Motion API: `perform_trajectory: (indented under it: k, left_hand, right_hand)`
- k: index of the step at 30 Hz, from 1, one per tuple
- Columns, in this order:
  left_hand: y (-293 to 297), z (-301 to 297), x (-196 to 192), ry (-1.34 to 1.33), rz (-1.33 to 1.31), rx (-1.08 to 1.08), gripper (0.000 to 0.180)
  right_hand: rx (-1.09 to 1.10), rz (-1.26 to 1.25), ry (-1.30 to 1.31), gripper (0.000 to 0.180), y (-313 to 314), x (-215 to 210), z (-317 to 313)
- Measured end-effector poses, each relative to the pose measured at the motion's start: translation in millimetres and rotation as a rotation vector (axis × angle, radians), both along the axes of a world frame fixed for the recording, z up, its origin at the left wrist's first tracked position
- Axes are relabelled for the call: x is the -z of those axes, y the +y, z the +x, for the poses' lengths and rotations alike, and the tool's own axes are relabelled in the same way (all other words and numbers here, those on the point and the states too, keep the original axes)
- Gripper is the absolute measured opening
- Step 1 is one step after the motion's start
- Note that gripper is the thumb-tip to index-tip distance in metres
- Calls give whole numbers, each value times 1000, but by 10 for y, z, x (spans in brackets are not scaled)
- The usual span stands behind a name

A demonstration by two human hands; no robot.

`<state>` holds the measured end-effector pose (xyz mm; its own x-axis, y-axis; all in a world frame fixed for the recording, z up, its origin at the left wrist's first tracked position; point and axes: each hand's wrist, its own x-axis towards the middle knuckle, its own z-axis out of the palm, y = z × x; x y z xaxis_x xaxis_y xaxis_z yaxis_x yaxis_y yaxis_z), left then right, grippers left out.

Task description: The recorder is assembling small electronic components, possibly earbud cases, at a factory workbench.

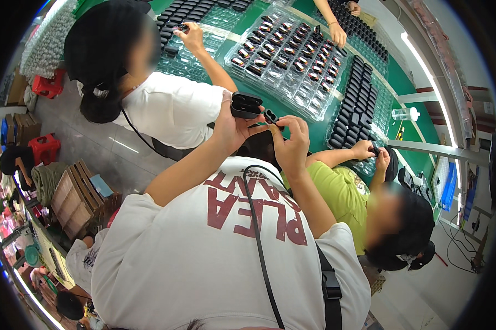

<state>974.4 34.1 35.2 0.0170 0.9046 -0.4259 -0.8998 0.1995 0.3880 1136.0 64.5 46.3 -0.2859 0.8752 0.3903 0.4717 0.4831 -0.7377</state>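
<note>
An open black earbud charging case (246,105) is held up in my left hand (230,125), its lid raised. My right hand (293,140) pinches a small black piece (271,116), which looks like an earbud; its exact kind is hard to make out. The fingertips of both hands are close together, just right of the case. Beyond them, a clear plastic tray (306,102) on the green table (248,83) carries rows of small black pieces, some with orange-red and white parts.
Rows of closed black cases (353,104) stand right of the tray. A person in white (171,102) works at my left, one in green (333,187) at my right; both handle small black items. A third person's hand (337,34) reaches over the tray's far side. A clear bottle (406,114) lies rightward.
</note>
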Motion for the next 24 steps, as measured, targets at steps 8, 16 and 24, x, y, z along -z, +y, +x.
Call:
perform_trajectory:
  k: [8,16,24]
  left_hand:
    - [-14,90,66,-29,-29,12,66]
    - [-18,94,81,-12,-16,15,68]
    - [25,47,95,1,-26,4,69]
  right_hand:
    - [30,-268,87,13,38,-83,-24]
    - [46,-335,-1,13,60,-110,5]
    - [54,-321,-30,13,17,-92,-50]
